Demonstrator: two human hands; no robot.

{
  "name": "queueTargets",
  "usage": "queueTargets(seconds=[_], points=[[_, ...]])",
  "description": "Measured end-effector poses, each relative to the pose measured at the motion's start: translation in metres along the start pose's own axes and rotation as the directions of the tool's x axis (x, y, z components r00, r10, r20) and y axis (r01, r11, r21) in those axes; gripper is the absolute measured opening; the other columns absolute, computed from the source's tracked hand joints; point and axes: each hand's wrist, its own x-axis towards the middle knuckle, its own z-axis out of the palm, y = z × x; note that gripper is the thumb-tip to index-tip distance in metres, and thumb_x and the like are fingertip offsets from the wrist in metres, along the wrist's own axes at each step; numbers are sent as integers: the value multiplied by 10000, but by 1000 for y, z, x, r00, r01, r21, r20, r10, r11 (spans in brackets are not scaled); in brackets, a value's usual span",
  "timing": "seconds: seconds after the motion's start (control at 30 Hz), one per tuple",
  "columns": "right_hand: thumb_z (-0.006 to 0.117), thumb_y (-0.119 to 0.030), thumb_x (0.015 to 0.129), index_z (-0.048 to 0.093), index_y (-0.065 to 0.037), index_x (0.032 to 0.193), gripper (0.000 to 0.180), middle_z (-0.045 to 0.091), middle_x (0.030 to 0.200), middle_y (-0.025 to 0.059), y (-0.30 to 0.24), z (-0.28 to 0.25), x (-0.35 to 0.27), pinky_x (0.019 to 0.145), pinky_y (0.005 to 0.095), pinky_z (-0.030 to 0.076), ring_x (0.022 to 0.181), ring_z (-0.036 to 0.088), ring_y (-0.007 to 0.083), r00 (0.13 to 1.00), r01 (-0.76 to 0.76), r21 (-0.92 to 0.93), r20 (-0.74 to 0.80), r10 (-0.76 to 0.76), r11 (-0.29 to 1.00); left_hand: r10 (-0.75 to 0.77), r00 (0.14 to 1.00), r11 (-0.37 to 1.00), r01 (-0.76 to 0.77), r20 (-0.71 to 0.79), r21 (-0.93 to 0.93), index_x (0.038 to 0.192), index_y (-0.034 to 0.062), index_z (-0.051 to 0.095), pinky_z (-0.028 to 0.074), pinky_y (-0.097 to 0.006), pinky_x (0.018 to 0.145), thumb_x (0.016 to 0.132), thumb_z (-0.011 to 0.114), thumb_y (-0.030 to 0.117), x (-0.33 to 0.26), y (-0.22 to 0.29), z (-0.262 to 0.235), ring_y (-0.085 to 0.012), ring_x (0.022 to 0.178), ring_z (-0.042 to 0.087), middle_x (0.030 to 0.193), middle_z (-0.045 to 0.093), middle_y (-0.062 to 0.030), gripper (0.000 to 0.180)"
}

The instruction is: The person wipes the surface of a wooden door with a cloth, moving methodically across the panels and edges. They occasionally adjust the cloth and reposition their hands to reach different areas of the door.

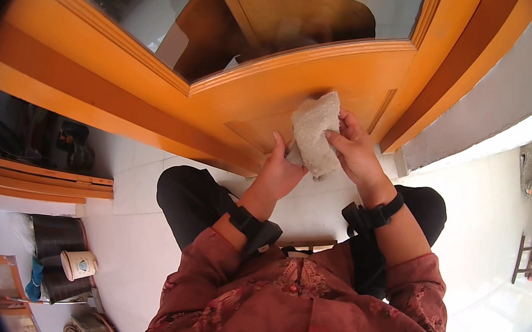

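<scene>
A pale grey-white, fluffy cleaning cloth (316,132), folded into a thick pad, is held up in front of the orange wooden door (352,73). My right hand (358,153) pinches its right edge between thumb and fingers. At its lower left edge is my left hand (280,173), thumb pointing up and apart; those fingers go behind the cloth and are partly hidden. Whether the cloth touches the door panel cannot be made out. Above it, the door's glass pane (249,36) carries a dark reflection. Both wrists wear black bands.
My knees are spread either side of the hands, close to the door. A white paper tub (78,265) stands among dark items at left. Dark shoes (74,144) lie on a shelf beyond the frame. On the far right are a small wooden stool (529,258) and a grey woven item (530,172).
</scene>
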Motion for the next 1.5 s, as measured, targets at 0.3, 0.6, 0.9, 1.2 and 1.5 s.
queueTargets(seconds=[0.3, 0.6, 0.9, 1.2, 1.5], points=[[695, -3, 777, 434, -86, 1350, 636, 585, 1137, 205, 5, 1, -11, 832, 443, 530, 958, 619, 438, 927, 311, -863, 184, -326, 398, -16, 987, 974, 53, -162, 221, 1423, 64, 402, 460, -428, 1014, 991, 575, 432, -4, -32, 26, -205, 1241, 531, 1383, 518, -43, 593], [700, -44, 789, 461, -53, 1341, 602, 598, 1119, 196, -41, -23, -22, 763, 462, 527, 866, 630, 408, 890, 273, -958, 215, -402, 92, -175, 841, 976, 217, -511, 22, 1122, 81, 636, 542, -390, 768, 936, 640, 203, -24, -54, -173, -201, 885, 665, 973, 683, -36, 222], [686, -1, 807, 455, -74, 1337, 583, 596, 1118, 181, -35, -18, -17, 812, 437, 522, 928, 628, 373, 880, 319, -947, 284, -382, 30, 300, 767, 936, -123, -567, 329, 1212, 60, 601, 566, -374, 808, 949, 630, 198, -22, 56, -135, -253, 975, 675, 1101, 675, -91, 298], [699, -20, 805, 466, -89, 1357, 603, 604, 1085, 162, -35, -19, -20, 810, 442, 514, 901, 616, 372, 867, 329, -944, 292, -404, 22, 438, 648, 886, -194, -624, 420, 1293, 12, 525, 568, -424, 813, 950, 648, 219, -12, 67, -47, -279, 1014, 662, 1172, 644, -128, 420], [697, -19, 795, 456, -77, 1360, 618, 603, 1055, 150, -39, -17, -18, 822, 433, 506, 908, 612, 360, 866, 318, -948, 289, -409, 3, 249, 814, 946, -90, -524, 310, 1296, 64, 543, 564, -424, 836, 932, 658, 287, -14, 78, -111, -279, 997, 673, 1144, 667, -113, 443]])
